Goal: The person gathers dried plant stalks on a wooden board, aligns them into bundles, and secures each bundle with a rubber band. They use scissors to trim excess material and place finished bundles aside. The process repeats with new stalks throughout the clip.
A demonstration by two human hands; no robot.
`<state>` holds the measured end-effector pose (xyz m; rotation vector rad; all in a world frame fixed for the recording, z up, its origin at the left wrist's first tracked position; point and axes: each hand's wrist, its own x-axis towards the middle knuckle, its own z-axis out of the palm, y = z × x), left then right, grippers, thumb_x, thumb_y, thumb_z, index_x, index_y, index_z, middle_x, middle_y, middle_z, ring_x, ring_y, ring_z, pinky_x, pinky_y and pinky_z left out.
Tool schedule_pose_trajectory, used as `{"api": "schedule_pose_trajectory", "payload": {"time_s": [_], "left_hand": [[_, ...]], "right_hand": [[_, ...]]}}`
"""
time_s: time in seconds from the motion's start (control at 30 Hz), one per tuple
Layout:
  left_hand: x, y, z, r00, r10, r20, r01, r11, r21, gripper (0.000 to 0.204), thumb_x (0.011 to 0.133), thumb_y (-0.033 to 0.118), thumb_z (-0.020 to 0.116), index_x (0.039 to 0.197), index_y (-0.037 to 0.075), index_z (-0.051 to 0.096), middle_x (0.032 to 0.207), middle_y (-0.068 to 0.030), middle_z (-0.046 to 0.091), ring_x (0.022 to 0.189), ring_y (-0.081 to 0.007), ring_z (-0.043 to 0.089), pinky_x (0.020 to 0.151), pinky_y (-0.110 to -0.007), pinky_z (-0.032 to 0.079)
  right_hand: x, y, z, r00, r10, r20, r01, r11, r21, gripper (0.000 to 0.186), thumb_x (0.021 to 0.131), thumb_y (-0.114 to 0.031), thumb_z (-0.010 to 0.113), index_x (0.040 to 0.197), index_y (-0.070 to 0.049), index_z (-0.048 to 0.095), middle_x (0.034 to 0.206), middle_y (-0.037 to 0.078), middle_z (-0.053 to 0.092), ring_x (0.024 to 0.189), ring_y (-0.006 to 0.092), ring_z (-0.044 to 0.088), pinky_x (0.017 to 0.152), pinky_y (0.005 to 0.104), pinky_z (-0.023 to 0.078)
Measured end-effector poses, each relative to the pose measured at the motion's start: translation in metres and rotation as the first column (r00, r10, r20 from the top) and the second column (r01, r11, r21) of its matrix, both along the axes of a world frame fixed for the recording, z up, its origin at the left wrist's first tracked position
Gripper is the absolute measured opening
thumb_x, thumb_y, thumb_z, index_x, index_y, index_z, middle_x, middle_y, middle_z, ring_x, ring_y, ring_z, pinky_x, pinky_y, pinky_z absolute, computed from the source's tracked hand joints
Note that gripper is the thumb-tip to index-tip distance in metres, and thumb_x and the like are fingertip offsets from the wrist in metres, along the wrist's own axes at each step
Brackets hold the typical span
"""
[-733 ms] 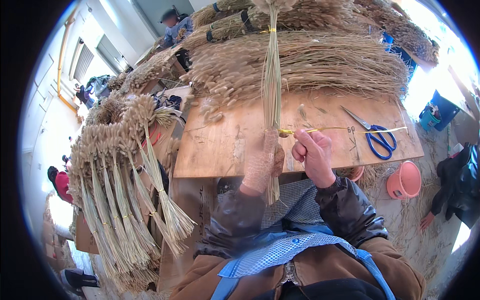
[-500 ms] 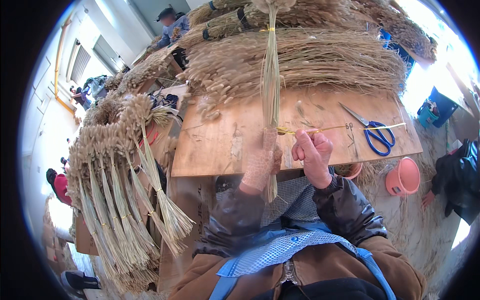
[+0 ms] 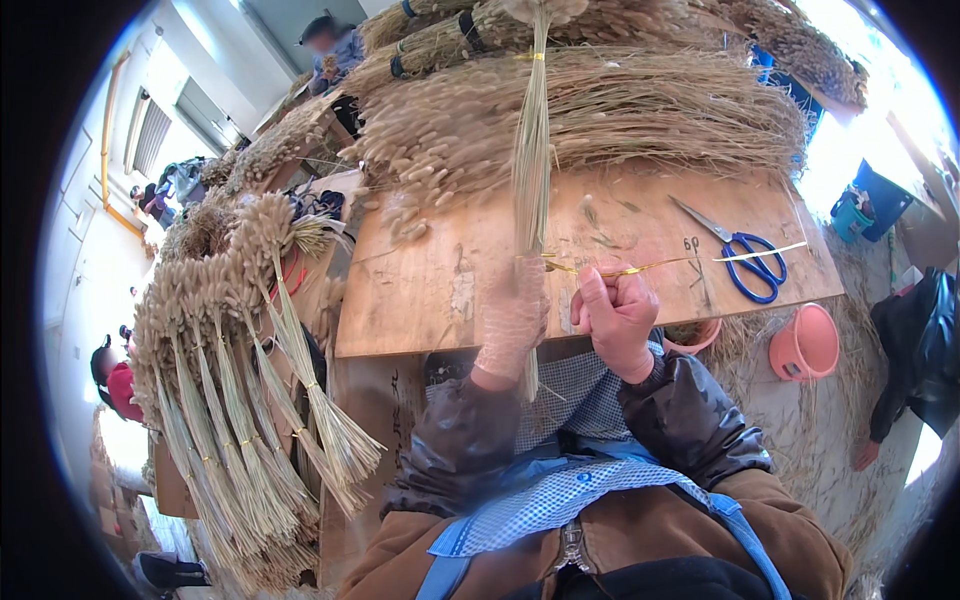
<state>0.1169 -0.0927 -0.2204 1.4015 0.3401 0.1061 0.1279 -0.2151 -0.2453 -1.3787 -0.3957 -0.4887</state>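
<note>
My left hand (image 3: 510, 320), blurred and mottled, is closed round an upright bundle of pale dried grass stems (image 3: 532, 140), with fluffy heads at the top edge and stem ends hanging below the hand. Just to its right, my right hand (image 3: 615, 315) is curled, thumb and forefinger pinched on a thin gold tie (image 3: 652, 267) that runs from the bundle out over the wooden board (image 3: 390, 310). Blue-handled scissors (image 3: 748, 262) lie beyond that hand at the board's right, under the tie's pale end.
Several tied grass bundles (image 3: 240, 420) lie fanned at the left. Heaps of loose grass (image 3: 660, 110) cover the back of the board. Pink buckets (image 3: 803, 343) stand below right, blue containers (image 3: 875, 205) farther back. Other people (image 3: 330, 55) are around, one in dark clothing (image 3: 915, 350) at the right.
Both hands and the bundle have shifted slightly left, the left hand now more smeared. The surroundings have shifted a little in view. My right hand keeps its pinch on the tie.
</note>
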Motion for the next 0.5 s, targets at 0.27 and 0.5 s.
{"api": "schedule_pose_trajectory", "payload": {"time_s": [0.27,0.5], "left_hand": [[0.005,0.008,-0.011,0.872,-0.113,0.476,-0.302,0.639,0.707,0.032,0.091,0.032,0.055,0.100,0.002,0.059,0.068,-0.0089,0.056,0.063,-0.0189,0.055,0.058,-0.033,0.045],[-0.008,0.012,0.008,0.996,-0.084,0.014,0.084,0.996,-0.023,0.031,0.093,0.036,0.052,0.092,0.005,0.055,0.050,0.0008,0.041,0.038,-0.0083,0.040,0.034,-0.025,0.031]], "right_hand": [[0.014,-0.005,0.018,0.930,-0.108,0.352,0.242,0.901,-0.361,0.009,0.090,-0.006,0.056,0.085,0.003,0.056,0.055,0.003,0.055,0.044,0.0061,0.052,0.041,0.0203,0.039],[0.022,-0.006,0.031,0.920,0.053,0.388,0.211,0.767,-0.606,0.022,0.086,-0.022,0.060,0.080,-0.001,0.060,0.066,0.014,0.059,0.060,0.0300,0.058,0.053,0.0377,0.044]]}}
